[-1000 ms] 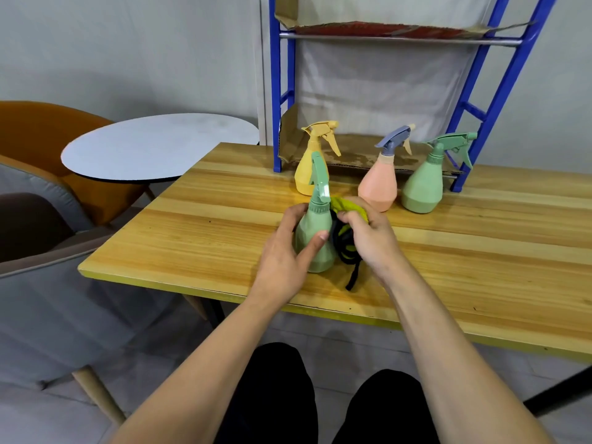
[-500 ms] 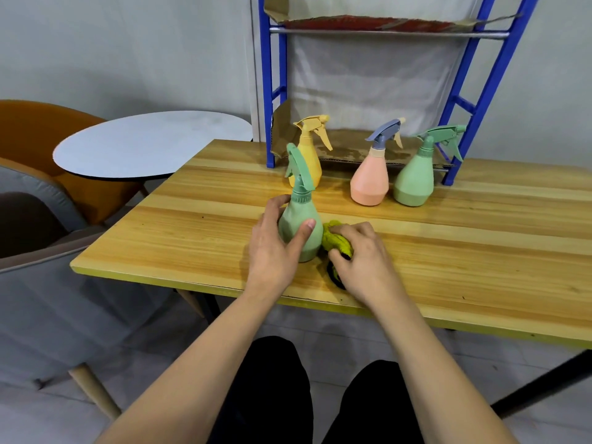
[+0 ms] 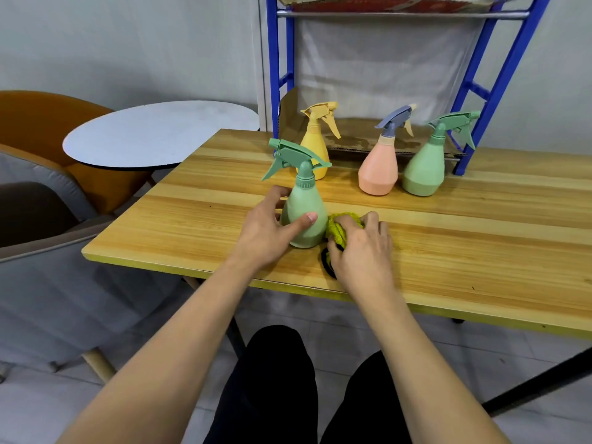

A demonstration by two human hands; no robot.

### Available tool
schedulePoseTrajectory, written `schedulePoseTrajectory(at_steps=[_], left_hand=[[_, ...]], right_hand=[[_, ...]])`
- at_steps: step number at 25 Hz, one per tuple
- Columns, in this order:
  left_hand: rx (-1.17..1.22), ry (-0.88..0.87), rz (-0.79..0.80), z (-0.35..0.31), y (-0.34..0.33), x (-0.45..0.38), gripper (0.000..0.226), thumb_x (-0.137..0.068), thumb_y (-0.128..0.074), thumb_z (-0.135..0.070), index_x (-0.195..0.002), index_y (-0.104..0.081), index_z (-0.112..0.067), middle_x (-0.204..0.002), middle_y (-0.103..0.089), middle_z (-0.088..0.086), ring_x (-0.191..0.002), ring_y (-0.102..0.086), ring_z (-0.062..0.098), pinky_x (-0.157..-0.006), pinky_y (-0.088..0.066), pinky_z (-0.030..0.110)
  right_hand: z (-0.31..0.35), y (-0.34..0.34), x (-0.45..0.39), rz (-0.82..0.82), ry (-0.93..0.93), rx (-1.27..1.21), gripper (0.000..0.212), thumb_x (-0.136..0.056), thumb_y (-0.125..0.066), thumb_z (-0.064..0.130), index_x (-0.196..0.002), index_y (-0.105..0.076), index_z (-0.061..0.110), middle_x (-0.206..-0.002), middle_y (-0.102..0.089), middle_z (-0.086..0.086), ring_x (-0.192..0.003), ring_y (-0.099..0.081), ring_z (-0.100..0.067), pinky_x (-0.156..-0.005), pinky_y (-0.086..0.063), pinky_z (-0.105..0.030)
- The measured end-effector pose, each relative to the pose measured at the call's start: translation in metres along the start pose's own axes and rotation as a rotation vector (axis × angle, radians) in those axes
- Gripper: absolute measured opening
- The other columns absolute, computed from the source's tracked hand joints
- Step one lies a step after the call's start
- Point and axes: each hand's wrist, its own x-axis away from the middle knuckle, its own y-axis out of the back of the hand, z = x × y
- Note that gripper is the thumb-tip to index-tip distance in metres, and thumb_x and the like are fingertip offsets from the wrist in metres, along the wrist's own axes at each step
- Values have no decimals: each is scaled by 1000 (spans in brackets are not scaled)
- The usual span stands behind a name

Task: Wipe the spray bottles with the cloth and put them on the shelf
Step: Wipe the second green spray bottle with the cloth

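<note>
A green spray bottle (image 3: 304,206) stands upright near the front of the wooden table (image 3: 480,238). My left hand (image 3: 269,232) grips its body, thumb across the front. My right hand (image 3: 362,251) holds a yellow-green cloth (image 3: 339,225) with a black edge, pressed on the table right beside the bottle's base. Further back stand a yellow bottle (image 3: 315,145), a pink bottle with a blue-grey trigger (image 3: 379,169) and a second green bottle (image 3: 424,168). Behind them rises the blue metal shelf (image 3: 274,75) with a cardboard-lined lower level.
A round white side table (image 3: 153,133) and an orange chair (image 3: 41,123) stand to the left, with a grey chair (image 3: 38,251) in front of them. The upper shelf level (image 3: 400,14) also carries cardboard. My legs are below the table's front edge.
My right hand has brought the cloth down from the bottle's shoulder to the table beside its base. The bottle's trigger head has turned and now points left.
</note>
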Motion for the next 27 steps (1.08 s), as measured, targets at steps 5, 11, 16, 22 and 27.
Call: schedulePoseTrajectory(at_steps=[5, 11, 16, 22, 27], left_hand=[[-199, 177, -304, -30, -38, -1, 79, -74, -75, -72, -132, -50, -23, -120, -60, 14, -112, -61, 38, -92, -51, 46], [-139, 136, -239, -25, -37, -9, 84, -75, -77, -68, -138, -47, -23, -128, -55, 12, -120, -57, 36, -97, -49, 44], [-61, 40, -217, -8, -38, 2, 86, -75, -83, -57, -145, -40, -30, -135, -51, 4, -119, -58, 25, -98, -52, 42], [-28, -15, -225, 1, -52, -10, 80, -76, -85, -48, -143, -46, -29, -128, -56, -2, -110, -63, 22, -91, -58, 49], [-46, -71, -73, -24, -89, -39, 82, -80, -84, -46, -148, -43, -29, -140, -54, 1, -124, -58, 25, -100, -56, 50]], right_hand=[[5, -2, 12, -27, 70, 54, 39, -82, -71, 32, -120, -66, 21, -110, -50, -12, -102, -49, -37, -85, -42, -46], [-15, 5, 5, -27, 82, 59, 39, -87, -67, 38, -125, -62, 30, -113, -50, -8, -106, -50, -34, -87, -42, -45], [-39, 9, -1, -124, -89, 147, 43, -82, -71, 36, -124, -61, 31, -122, -56, -10, -116, -53, -36, -103, -34, -53], [-87, 24, -14, -112, -124, 114, 45, -87, -70, 26, -130, -59, 22, -135, -52, -14, -115, -54, -39, -93, -47, -49], [-114, 30, -17, -183, -183, 126, 44, -84, -71, 22, -126, -61, 20, -130, -54, -16, -106, -55, -41, -87, -49, -49]])
